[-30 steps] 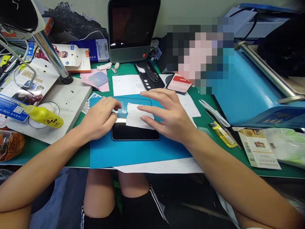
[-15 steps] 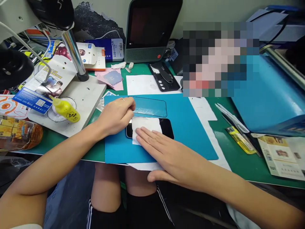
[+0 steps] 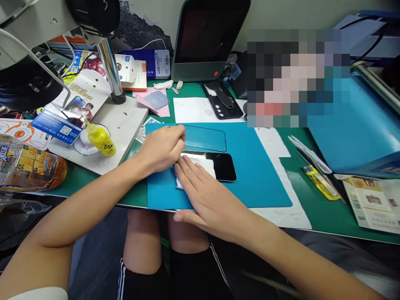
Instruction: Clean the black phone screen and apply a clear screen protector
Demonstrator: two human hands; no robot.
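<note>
A smartphone (image 3: pixel 226 167) lies face up on a blue mat (image 3: pixel 259 183), its dark screen partly covered by a white wipe (image 3: pixel 206 166). My right hand (image 3: pixel 209 191) is laid flat over the wipe, fingers stretched out and pressing it onto the left part of the screen. Curled closed at the phone's upper left corner is my left hand (image 3: pixel 165 146); its fingertips and whatever they grip are hidden. Just behind the phone rests a clear, black-edged screen protector (image 3: pixel 206 138), its left end hidden by my left hand.
A yellow squeeze bottle (image 3: pixel 101 139) lies on the white microscope base (image 3: pixel 125 143) at left, near a plastic jar (image 3: pixel 31 162). Behind the mat are a black phone case (image 3: pixel 223 100) and a screen device (image 3: pixel 206 46). Tweezers (image 3: pixel 309 154) and a cigarette pack (image 3: pixel 370 202) lie right.
My right hand has slid the wipe leftward along the phone, baring more of the screen's right side. The wipe is more bunched. My left hand remains at the phone's left end; the view has shifted slightly.
</note>
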